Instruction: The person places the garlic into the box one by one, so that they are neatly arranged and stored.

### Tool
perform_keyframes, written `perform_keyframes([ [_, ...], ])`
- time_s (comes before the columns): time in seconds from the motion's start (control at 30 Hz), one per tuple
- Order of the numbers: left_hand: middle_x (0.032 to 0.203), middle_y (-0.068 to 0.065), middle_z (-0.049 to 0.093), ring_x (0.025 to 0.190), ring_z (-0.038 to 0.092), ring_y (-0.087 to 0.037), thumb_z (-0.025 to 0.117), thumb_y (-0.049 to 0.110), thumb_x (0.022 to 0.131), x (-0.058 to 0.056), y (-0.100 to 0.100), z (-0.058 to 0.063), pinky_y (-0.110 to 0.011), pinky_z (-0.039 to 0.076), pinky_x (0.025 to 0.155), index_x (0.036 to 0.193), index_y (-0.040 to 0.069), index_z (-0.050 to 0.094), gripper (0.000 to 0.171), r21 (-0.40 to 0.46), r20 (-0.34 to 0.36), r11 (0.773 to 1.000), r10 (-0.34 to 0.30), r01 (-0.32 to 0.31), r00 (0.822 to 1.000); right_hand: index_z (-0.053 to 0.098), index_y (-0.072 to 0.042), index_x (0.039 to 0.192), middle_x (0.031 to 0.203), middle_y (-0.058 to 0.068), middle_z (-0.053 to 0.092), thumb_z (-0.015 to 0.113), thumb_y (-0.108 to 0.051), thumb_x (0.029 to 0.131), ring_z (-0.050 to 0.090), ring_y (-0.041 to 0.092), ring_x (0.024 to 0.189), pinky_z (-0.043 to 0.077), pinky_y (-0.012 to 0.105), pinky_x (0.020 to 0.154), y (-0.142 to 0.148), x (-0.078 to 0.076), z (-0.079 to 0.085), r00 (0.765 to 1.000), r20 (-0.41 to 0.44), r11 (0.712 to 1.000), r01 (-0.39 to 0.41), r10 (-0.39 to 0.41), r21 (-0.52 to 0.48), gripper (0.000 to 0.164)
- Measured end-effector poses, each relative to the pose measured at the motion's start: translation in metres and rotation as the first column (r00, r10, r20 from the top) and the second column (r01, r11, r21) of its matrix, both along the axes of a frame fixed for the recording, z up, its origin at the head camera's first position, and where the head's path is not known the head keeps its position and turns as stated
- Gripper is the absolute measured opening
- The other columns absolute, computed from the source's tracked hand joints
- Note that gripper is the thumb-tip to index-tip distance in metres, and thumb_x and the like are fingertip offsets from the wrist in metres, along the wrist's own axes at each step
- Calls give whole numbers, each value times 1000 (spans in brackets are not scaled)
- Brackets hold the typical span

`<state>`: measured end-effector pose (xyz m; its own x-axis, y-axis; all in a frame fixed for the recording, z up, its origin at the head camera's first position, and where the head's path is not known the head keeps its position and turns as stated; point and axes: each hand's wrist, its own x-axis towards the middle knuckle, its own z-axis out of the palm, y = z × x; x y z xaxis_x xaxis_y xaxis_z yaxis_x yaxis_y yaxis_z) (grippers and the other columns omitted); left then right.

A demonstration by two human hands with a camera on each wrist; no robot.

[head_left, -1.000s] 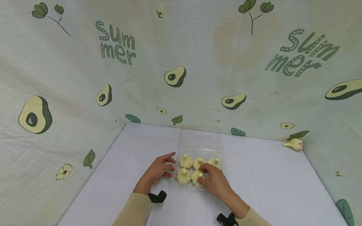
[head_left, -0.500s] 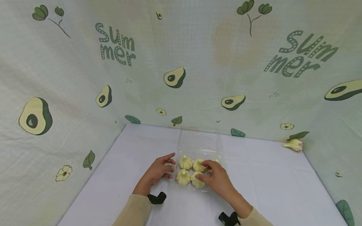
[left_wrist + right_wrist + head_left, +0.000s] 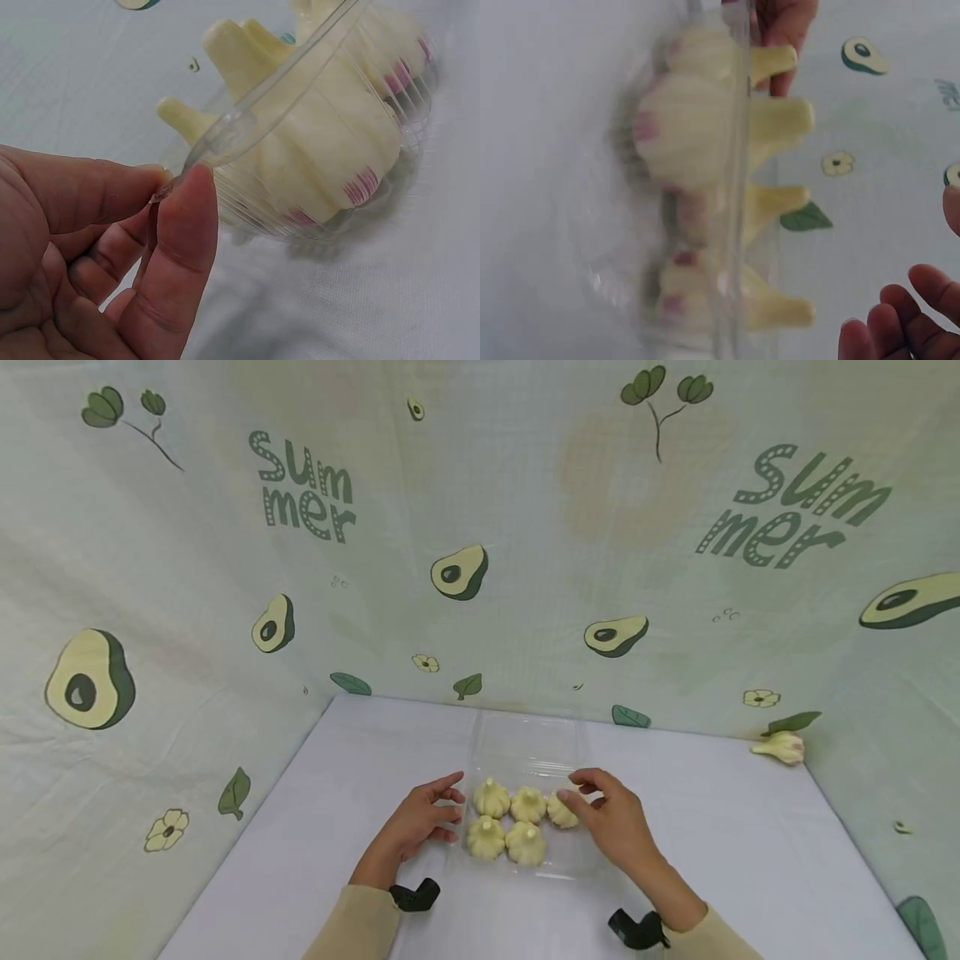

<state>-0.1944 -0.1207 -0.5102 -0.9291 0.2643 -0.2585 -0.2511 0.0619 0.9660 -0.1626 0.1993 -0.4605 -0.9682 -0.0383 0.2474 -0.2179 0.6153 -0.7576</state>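
Note:
Several pale garlic bulbs (image 3: 490, 798) sit stem-up in two rows inside a clear plastic clamshell box (image 3: 566, 858), its lid (image 3: 528, 739) folded back. My left hand (image 3: 112, 247) pinches the box's left rim between thumb and finger; the head view has this left hand (image 3: 422, 817) beside the box. Over the back-right bulb (image 3: 561, 810) hovers my right hand (image 3: 617, 817), fingers spread and loosely bent, holding nothing. In the right wrist view the right hand's fingers (image 3: 904, 319) are apart from the bulbs' stems. The front-right spot of the box holds no bulb.
One more garlic bulb (image 3: 780, 747) lies at the far right corner of the white table (image 3: 720, 835). A printed cloth (image 3: 525, 610) rises behind and at both sides.
My right hand has moved right and up, off the front middle bulb to above the back-right one. The left hand keeps its place at the box's rim. The bulbs stay put.

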Motion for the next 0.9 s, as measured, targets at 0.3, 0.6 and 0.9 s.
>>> perform_keyframes([
  [0.3, 122, -11, 56, 86, 61, -17, 67, -5, 95, -1, 1, 0, -28, 61, 62, 162, 10, 43, 72, -1, 8, 1000, -3, 3, 1000, 69, -6, 126, 121, 16, 72, 75, -35, 100, 68, 33, 107, 48, 14, 77, 70, -33, 14, 971, -136, 977, 206, -197, 51, 39],
  [0.6, 122, -12, 56, 85, 61, -16, 66, -4, 96, -3, 0, 1, -27, 60, 61, 162, 10, 42, 72, 7, 7, 1000, -13, 13, 1000, 55, -6, 149, 136, 21, 63, 72, -38, 102, 59, 20, 116, 39, 4, 79, 133, -61, 18, 943, -135, 952, 307, -304, 5, 59],
  [0.9, 123, -13, 57, 83, 63, -17, 67, -3, 97, -5, -1, 1, -28, 60, 60, 162, 10, 42, 71, -6, 5, 1000, -21, 21, 1000, 51, -14, 156, 146, 15, 56, 70, -35, 103, 52, 21, 124, 38, 5, 82, 187, -84, 5, 899, -110, 905, 424, -424, -24, 61],
])
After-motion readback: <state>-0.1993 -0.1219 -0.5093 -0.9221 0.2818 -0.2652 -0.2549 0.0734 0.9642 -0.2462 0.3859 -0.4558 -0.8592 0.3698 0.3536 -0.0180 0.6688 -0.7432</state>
